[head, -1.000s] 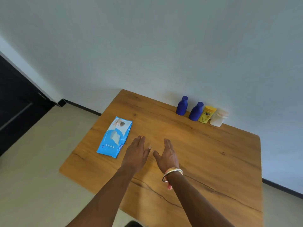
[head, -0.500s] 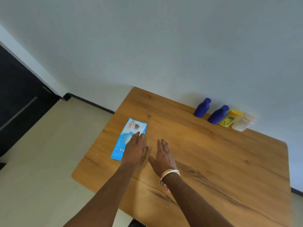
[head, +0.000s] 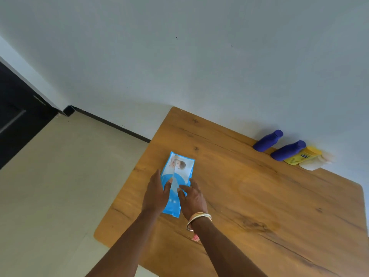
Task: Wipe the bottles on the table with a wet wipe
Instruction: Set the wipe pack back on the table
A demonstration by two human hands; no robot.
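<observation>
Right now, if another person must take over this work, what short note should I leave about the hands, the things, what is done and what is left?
Left hand: fingers straight, resting along the left edge of the wet wipe pack.
Right hand: fingers touch the pack's middle; I cannot tell whether they pinch the flap.
The pack lies flat near the left edge of the table. Far right by the wall, in a row: left blue bottle, right blue bottle, yellow bottle, white bottle.
Done: pack reached; no wipe out yet.
Left: pull out a wipe, then wipe all four bottles.
</observation>
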